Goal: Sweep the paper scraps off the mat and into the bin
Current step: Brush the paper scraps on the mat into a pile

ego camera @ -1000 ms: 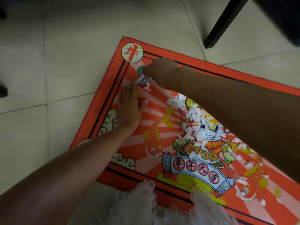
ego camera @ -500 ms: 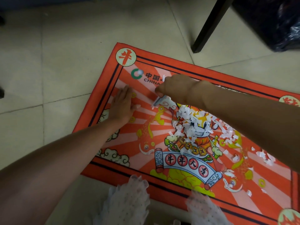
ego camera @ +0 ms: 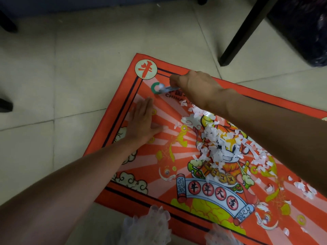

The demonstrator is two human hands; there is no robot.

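Note:
A red printed mat point(ego camera: 123, 202) lies on the tiled floor. White paper scraps point(ego camera: 217, 138) are heaped over the cartoon figure in its middle, and more scraps point(ego camera: 304, 188) are scattered toward the right. My left hand point(ego camera: 143, 121) lies flat on the mat's left part, fingers together and palm down. My right hand point(ego camera: 196, 85) pinches a small flat grey card point(ego camera: 168, 89), whose edge touches the mat beside the green logo near the far left corner. A black bag point(ego camera: 304, 27), possibly the bin's liner, sits beyond the mat at top right.
A black furniture leg point(ego camera: 244, 30) stands on the tiles just past the mat's far edge. White lacy fabric point(ego camera: 146, 227) covers the mat's near edge at the bottom. Dark feet of furniture point(ego camera: 5, 105) show at the far left. Beige floor tiles surround the mat.
My right hand swept the card from the logo corner down to the pile, then returned to the corner. My left hand stayed flat on the mat. The camera shifted a little.

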